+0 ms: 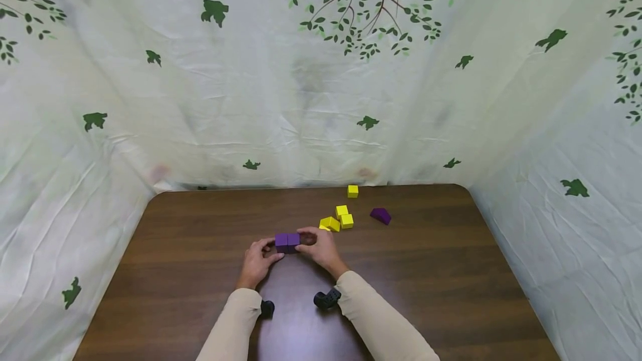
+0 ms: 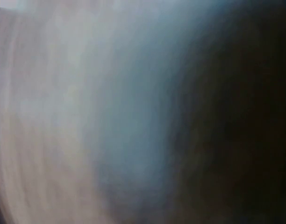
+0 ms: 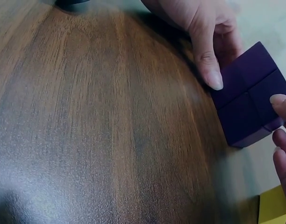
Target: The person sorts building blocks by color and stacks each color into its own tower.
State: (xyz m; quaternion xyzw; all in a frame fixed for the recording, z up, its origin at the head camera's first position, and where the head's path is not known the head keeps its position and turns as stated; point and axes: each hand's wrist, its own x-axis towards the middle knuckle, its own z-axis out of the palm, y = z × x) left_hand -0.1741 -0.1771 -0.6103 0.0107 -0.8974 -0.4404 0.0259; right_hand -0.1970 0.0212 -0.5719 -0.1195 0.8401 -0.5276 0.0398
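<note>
A compact stack of purple blocks (image 1: 287,243) sits between the two hands near the middle of the table. Seams split its near face into squares in the right wrist view. My left hand (image 1: 255,263) holds the left side, its thumb (image 3: 211,77) on the near face. From the right, my right hand (image 1: 322,250) pinches the stack, with the thumb (image 3: 281,99) pressed to the near face and the other fingers farther round. The left wrist view is a blur of pale and dark areas.
Several yellow blocks (image 1: 346,220) lie just beyond the right hand, and a lone yellow cube (image 1: 353,191) stands at the table's back edge. Farther right is a purple half-round-looking block (image 1: 381,215). A leaf-printed cloth (image 1: 301,99) hangs behind the brown table (image 1: 426,272).
</note>
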